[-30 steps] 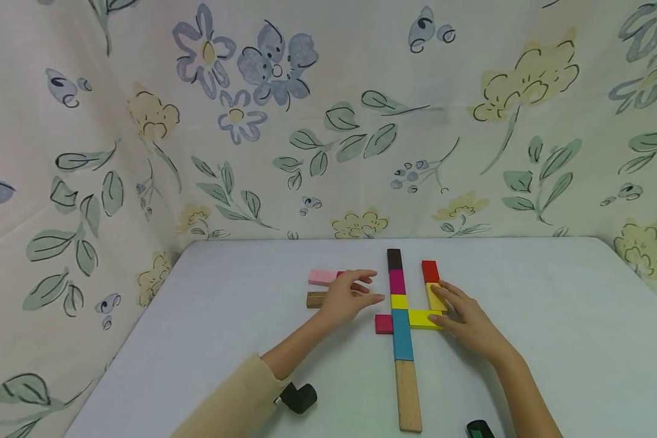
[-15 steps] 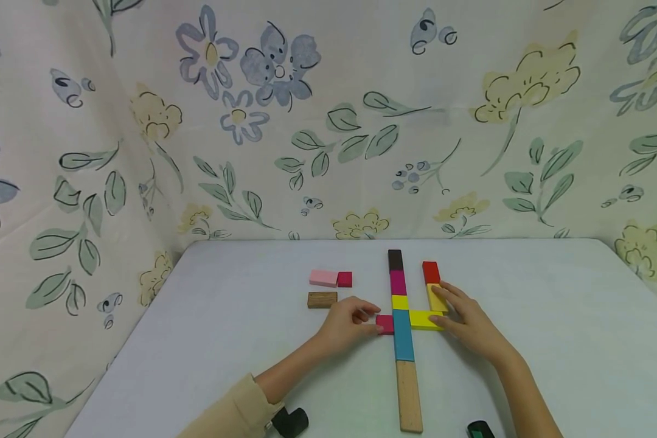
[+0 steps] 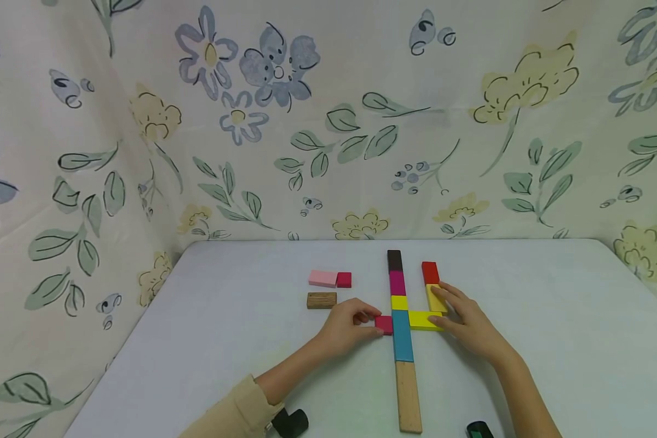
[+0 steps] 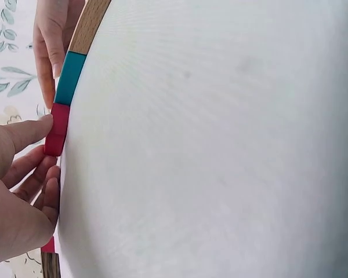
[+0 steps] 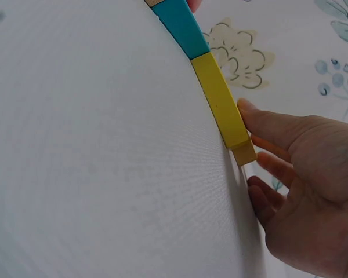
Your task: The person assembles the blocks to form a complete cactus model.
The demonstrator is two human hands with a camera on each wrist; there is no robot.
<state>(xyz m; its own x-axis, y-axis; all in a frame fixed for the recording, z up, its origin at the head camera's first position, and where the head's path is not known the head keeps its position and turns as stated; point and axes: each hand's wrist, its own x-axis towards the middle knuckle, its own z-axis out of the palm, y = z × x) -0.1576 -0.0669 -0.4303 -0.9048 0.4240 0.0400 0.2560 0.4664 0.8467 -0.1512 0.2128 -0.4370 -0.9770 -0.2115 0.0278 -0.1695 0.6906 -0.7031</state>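
Observation:
My left hand pinches a small crimson wooden block between thumb and fingers. The block sits against the left side of a blue block. On the blue block's other side lies a long yellow block, with the thumb of my right hand resting on it. The right fingers lie along an orange-yellow block that extends away from its outer end, partly covered by them. In the right wrist view, those fingers are loosely bent beside the yellow block.
Beyond the blue block stand a small yellow block, a magenta one and a black one. A long plain wooden block lies nearer. Pink, red and brown blocks lie left; another red block is far right.
My left hand has come down toward me from beside the pink and red blocks and now pinches the crimson block. The right hand has stayed in place.

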